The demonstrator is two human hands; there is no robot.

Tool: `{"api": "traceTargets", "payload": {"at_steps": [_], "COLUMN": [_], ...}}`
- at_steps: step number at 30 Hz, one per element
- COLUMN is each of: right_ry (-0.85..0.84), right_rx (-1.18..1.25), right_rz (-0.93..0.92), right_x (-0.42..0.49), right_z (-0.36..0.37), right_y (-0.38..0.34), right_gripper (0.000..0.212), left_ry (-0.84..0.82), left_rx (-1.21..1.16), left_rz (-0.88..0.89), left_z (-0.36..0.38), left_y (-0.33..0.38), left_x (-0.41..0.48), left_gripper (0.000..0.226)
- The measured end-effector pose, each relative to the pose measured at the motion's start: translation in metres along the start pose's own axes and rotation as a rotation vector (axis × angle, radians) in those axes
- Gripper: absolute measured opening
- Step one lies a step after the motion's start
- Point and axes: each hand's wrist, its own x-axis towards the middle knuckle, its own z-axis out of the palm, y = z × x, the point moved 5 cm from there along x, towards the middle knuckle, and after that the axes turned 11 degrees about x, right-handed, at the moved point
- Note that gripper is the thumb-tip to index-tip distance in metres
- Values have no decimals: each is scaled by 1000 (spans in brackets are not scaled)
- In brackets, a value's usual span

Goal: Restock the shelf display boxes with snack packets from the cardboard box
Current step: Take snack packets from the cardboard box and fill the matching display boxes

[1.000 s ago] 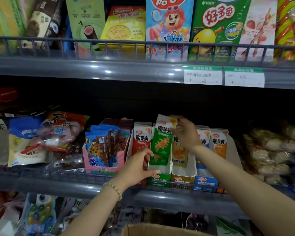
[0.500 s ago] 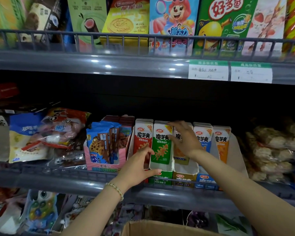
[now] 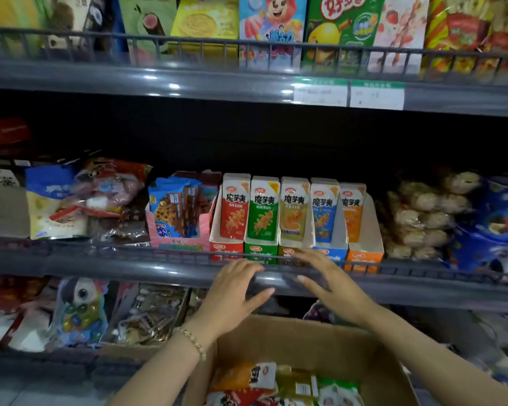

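Left hand [image 3: 232,291] and right hand [image 3: 332,285] are hovering empty, fingers loose; display boxes [image 3: 260,249] are looking full, with packets [image 3: 276,382] lying in the cardboard box [image 3: 305,338].

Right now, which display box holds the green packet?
The second display box from the left; its green packet stands between the red packet and the olive packet.

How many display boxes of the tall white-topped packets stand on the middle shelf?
5, side by side, left to right: red box, green box, olive box, blue box, orange box. Any behind them would be hidden.
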Motion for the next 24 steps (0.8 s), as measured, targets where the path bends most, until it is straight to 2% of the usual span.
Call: {"api": "traceTargets", "payload": {"at_steps": [3, 8, 12, 15, 17, 20, 22, 24], "right_ry": [-49, -148, -225, -270, -325, -589, -667, -671], "right_rx": [66, 18, 99, 299, 405, 357, 269, 144], "right_rz": [83, 214, 451, 640, 751, 857, 850, 780], "right_x": [-41, -95, -130, -154, -169, -188, -191, -186], "right_z": [26, 70, 100, 117, 126, 141, 147, 150], "right_y": [23, 61, 96, 107, 114, 124, 125, 123], "right_gripper": [45, 49, 43, 34, 52, 99, 109, 108], "left_ry": [-118, -427, -615, -726, -751, -791, -803, -789], "left_rx": [1, 1, -79, -187, -192, -167, -165, -178], "left_rz": [-25, -59, -126, -159, -165, -170, -180, -179], "left_z": [28, 89, 133, 154, 164, 175, 177, 177], "left_y": [7, 14, 17, 26, 27, 24, 24, 23], "left_x": [-31, -74, -101, -118, -126, -132, -133, -133], "left_gripper": [53, 56, 50, 42, 42, 46, 46, 44]}}
